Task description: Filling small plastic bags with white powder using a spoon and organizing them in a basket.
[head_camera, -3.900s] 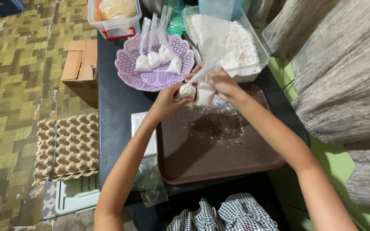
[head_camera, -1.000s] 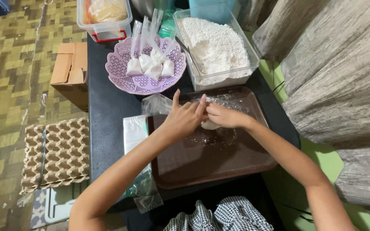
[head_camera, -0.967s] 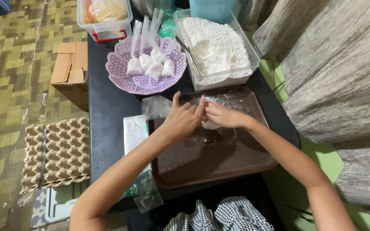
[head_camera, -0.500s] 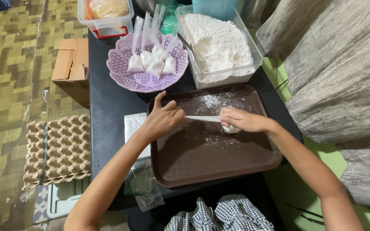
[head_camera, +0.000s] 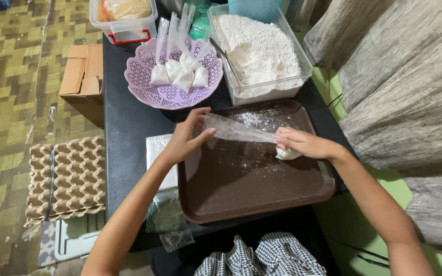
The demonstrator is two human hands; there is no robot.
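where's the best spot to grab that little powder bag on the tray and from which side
Grip the bag at its narrow neck, just left of the filled white bulb under the right hand, coming from above. The empty clear film stretches flat from there to the left hand, so the neck probably pinches easily over the tray, while the bulb looks soft.

Pretty even, bright indoor light from overhead, shadows soft. Slight sheen on the glossy brown plastic tray (head_camera: 262,197), white powder in the clear tub (head_camera: 257,46) nearly blown out. Edges bend a bit, wide-angle lens.
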